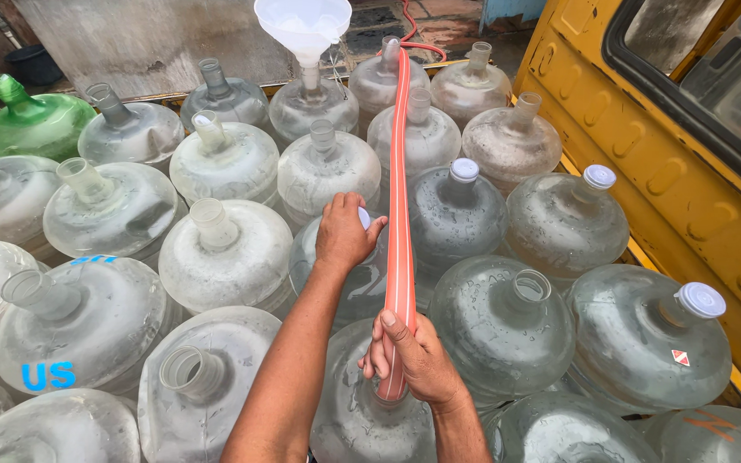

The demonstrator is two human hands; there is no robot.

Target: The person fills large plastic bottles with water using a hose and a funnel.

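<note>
My left hand (345, 231) is closed over the white cap on the neck of a clear water jug (362, 283) in the middle of the load. My right hand (413, 356) grips a flat orange-red hose (400, 171) near its lower end, over another jug (353, 420) close to me. The hose runs away from me across the jugs toward the far edge. A white funnel (304, 27) sits in the neck of a jug (312, 107) at the back.
Several large clear jugs stand packed together, most uncapped (216, 225), three on the right with white caps (701, 299). A green jug (36, 124) stands at far left. A yellow vehicle body (645, 154) borders the right side.
</note>
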